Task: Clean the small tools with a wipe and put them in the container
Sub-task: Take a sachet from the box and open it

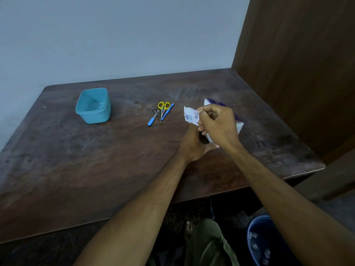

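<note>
Nearest me, below the table edge, I see a knee in green cloth and a blue bucket (269, 240) on the floor at the right. My two forearms reach out over the dark wooden table (76, 169). My left hand (192, 144) holds down the near end of a white wipe pack (239, 125); how its fingers lie I cannot tell, since the wrist and the other hand cover them. My right hand (217, 121) sits just above it, fingers curled, pinching a crumpled printed flap (191, 116) peeled back from the pack.

Beyond the hands, just to the left, the small tools (161, 113) lie untouched in a tight bunch: yellow-handled scissors (163, 106), two blue-handled pieces and thin metal ones I cannot name. Farther left stands the open turquoise container (94, 105), apparently empty.

I judge the risks to be the flap tearing off if pulled sharply, or the pack lifting if my left hand loosens. No wipe is visible yet; the pack's opening is hidden.
</note>
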### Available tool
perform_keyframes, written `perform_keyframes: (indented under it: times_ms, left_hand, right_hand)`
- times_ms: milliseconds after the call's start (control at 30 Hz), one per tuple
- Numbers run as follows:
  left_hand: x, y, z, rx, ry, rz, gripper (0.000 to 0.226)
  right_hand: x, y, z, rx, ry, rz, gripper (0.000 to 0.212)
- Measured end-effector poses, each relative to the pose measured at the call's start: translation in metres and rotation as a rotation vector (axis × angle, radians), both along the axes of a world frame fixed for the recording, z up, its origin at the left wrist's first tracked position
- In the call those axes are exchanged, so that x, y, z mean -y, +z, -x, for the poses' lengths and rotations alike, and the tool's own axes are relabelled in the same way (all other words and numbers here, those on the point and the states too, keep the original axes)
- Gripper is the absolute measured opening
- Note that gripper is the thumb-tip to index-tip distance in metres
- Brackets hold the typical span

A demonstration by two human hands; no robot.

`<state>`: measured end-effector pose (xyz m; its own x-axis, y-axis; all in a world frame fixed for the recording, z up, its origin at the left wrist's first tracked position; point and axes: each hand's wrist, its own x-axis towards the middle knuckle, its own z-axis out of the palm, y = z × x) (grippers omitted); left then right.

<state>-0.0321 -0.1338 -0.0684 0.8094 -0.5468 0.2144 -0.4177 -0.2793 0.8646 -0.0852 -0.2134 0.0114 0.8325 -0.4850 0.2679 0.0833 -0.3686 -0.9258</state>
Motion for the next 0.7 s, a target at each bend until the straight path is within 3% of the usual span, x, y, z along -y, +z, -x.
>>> perform_keyframes:
  times_ms: [133,400,500,600,700]
  left_hand:
    - [0.013,-0.016,-0.003,0.117,0.027,-0.025,0.069]
    - [0.001,0.004,-0.002,0.033,-0.086,-0.097,0.033]
    - [-0.028,0.005,-0.006,-0.146,-0.017,-0.011,0.024]
    - [-0.062,0.013,-0.007,-0.547,0.189,0.317,0.024]
    - [-0.084,0.020,-0.010,-0.688,0.296,0.495,0.025]
  right_hand:
    - [-0.002,0.000,-0.001,0.016,-0.037,-0.029,0.013]
    - [0.001,-0.011,-0.003,-0.075,-0.069,-0.164,0.016]
    - [-0.006,-0.017,-0.005,-0.087,-0.039,-0.227,0.014]
    - [-0.019,-0.020,-0.009,-0.085,-0.001,-0.277,0.014]
    - [-0.039,-0.024,-0.012,-0.094,0.039,-0.251,0.014]
